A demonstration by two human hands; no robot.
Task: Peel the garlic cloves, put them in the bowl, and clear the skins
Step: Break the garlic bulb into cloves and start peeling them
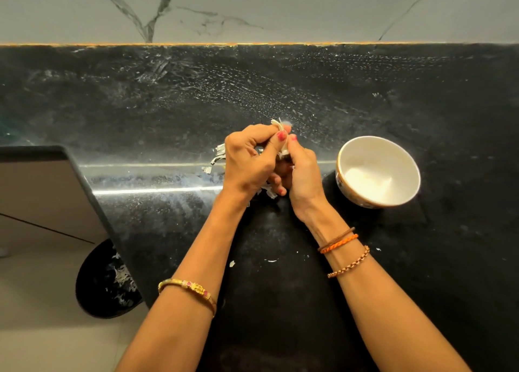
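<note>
Head view: the left hand (248, 163) and right hand (302, 172) pinch a garlic clove (282, 149) between them above a black counter (365, 259), tearing at its skin. Loose skins (217, 156) lie beside the hands. The white bowl (377, 172), just right, appears to hold no cloves, so most work remains.

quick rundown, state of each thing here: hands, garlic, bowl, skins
left hand: pinches the garlic
right hand: pinches the garlic
garlic: held above the counter, skin partly torn
bowl: upright, right of the hands
skins: loose on the counter
</note>
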